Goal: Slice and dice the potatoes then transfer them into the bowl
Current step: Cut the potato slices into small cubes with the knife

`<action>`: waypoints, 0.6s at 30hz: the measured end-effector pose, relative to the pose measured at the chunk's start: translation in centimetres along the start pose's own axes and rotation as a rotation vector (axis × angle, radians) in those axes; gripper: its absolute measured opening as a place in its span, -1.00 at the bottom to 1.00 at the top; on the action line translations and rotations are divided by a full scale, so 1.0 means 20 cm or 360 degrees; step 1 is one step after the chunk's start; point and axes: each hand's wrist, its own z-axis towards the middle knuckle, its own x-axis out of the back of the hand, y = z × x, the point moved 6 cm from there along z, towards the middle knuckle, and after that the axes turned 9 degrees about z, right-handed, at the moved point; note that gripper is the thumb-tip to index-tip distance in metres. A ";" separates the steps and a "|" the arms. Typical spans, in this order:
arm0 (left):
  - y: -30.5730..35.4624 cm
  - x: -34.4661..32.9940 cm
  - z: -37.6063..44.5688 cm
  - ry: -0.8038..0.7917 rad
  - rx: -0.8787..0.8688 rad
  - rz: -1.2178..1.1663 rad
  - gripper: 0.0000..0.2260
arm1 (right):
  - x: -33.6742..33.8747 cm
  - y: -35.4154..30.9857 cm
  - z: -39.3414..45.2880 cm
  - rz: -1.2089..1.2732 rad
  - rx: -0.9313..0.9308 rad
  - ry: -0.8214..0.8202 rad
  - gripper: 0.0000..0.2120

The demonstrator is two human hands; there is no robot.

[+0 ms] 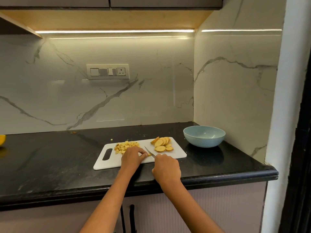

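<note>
Your left hand [133,156] pinches a small potato piece [148,154] on the board [178,153], fingers curled over it. Your right hand [166,167] is wrapped round the knife [149,151], whose handle is hidden in your fist. The blade runs from your right fist up and to the left, so its tip lies just beside your left fingertips; the coming cut turns on that narrow gap, and I judge you should keep those fingertips tucked back.

The piece sits between your two hands, nearer the left. The slices [162,144] wait on the board's right end, nearer your right hand, about eight or nine as far as the overlap lets me count. One heap of dice [125,146] lies on the left, too many and too small to count, with one stray bit on the counter [50,158] behind the board. One bowl [204,136] stands to the right of the board, with nothing to be seen in it.
</note>
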 end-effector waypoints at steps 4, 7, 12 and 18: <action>0.02 0.01 0.02 -0.0055 -0.0008 0.0073 -0.86 | 0.00 -0.03 0.01 -0.0101 0.0028 -0.0014 -0.75; 0.05 0.01 0.03 -0.0113 0.0011 0.0134 -0.87 | 0.00 -0.06 0.03 -0.0148 0.0062 -0.0002 -0.76; 0.03 0.01 0.02 -0.0042 0.0008 0.0132 -0.86 | -0.03 -0.06 0.00 -0.0247 0.0119 -0.0027 -0.75; 0.01 0.00 -0.01 -0.0014 0.0019 0.0002 -0.85 | 0.01 -0.01 0.04 -0.0034 -0.0028 -0.0005 -0.76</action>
